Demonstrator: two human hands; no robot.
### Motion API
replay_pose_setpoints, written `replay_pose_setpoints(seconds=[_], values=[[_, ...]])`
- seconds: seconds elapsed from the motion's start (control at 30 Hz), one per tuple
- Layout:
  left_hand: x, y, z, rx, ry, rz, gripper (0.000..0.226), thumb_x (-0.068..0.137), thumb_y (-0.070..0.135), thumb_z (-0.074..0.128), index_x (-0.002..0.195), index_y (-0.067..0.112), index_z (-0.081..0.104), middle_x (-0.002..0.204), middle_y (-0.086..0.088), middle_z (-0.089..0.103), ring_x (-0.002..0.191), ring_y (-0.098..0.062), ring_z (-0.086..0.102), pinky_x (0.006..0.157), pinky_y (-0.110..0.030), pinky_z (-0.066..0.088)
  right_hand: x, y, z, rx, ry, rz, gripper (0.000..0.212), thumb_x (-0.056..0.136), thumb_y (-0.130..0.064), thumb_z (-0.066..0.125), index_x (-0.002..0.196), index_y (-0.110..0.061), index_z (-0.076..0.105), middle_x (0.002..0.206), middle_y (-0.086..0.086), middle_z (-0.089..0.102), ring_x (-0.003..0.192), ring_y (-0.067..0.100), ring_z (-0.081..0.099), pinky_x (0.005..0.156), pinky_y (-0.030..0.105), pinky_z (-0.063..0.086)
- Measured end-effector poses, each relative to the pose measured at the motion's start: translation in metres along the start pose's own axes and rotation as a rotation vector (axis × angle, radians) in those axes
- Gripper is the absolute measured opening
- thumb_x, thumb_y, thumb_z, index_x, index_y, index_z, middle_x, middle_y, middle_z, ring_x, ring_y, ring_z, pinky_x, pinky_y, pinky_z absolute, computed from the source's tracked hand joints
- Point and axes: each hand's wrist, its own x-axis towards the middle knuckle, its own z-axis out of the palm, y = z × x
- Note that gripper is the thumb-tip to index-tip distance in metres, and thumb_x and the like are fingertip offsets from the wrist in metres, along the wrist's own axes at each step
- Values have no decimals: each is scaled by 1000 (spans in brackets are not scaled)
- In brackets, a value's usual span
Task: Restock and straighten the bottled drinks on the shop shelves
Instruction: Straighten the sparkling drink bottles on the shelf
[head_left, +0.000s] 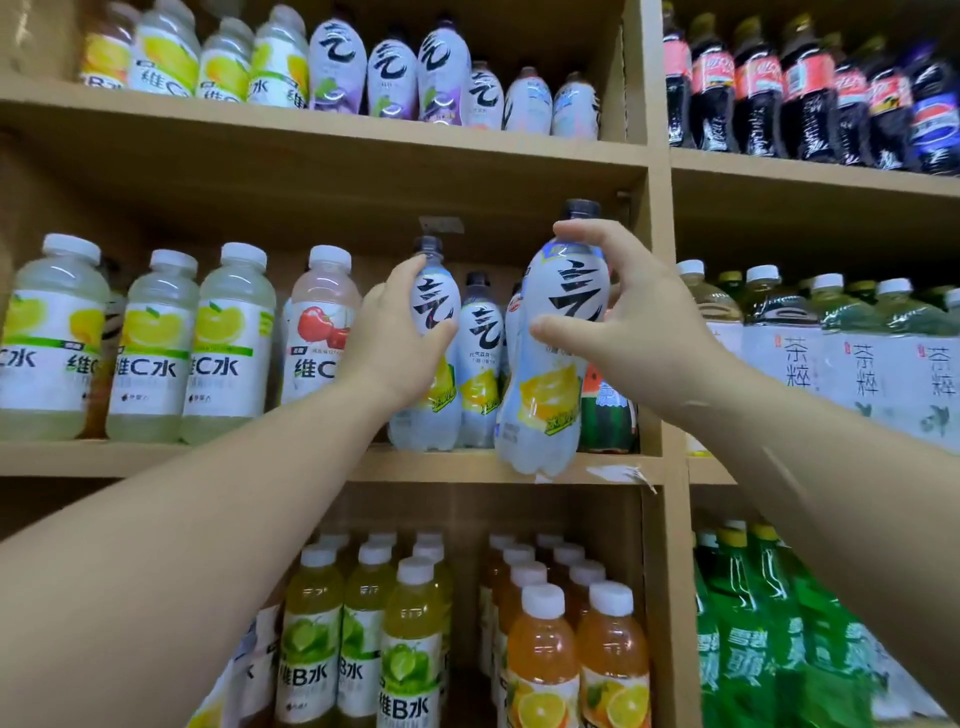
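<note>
- right grip (623, 322) holds the lemon bottle (556, 364), near upright, base over the front edge of the shelf (208, 457).
- left grip (395, 338) clasps a standing bottle (434, 312) just to its left.
- likely move: push it straight back, neck up.

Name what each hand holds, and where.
Left hand grips the shelved lemon sparkling-water bottle round its upper body; right hand holds the nearer lemon bottle round its upper half.

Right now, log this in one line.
left hand grips shelved dark-capped lemon-label plastic bottle | right hand holds matching bottle at wooden shelf edge
</note>
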Motion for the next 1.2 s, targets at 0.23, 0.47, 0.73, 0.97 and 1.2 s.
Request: replay_pose_setpoints(seconds=[0.23, 0.47, 0.73, 0.97, 1.2], values=[[-17, -7, 18, 50, 23, -50, 80, 99, 37, 62, 162, 20, 17, 159, -7, 36, 144, -24, 37, 112, -36, 33, 20, 17, 27, 14, -18, -9, 76, 78, -26, 86, 144, -38, 50, 136, -8, 59, 122, 12, 60, 101, 40, 55], [-31, -27, 11, 72, 40, -20, 78, 98, 43, 60, 161, 21, 19, 151, -6, 45, 138, -22, 43, 106, -32, 34, 29, 28, 54, -22, -29, -19, 76, 82, -28, 80, 149, -38, 46, 143, -6, 56, 129, 11, 56, 108, 32, 48], [-31, -29, 10, 66, 46, -46, 74, 100, 40, 58, 161, 19, 21, 152, -4, 45, 138, -21, 43, 106, -30, 34, 35, 28, 81, -118, 4, 1, 76, 84, -24, 79, 152, -30, 45, 148, -7, 55, 135, 12, 52, 111, 30, 44], [-33, -26, 9, 81, 27, -60, 74, 102, 41, 55, 162, 20, 17, 153, -5, 44, 138, -23, 43, 107, -35, 37, 25, 30, 88, -280, -2, 5, 83, 93, -38, 73, 162, -27, 27, 161, -2, 42, 149, 16, 35, 114, 25, 31], [-37, -21, 9, 162, -34, -40, 77, 102, 30, 48, 163, 17, 3, 156, -9, 37, 139, -25, 39, 109, -38, 35, -1, 48, 100, -439, 21, -20, 80, 94, -43, 68, 161, -25, 27, 162, 7, 33, 145, 26, 32, 118, 40, 31]])
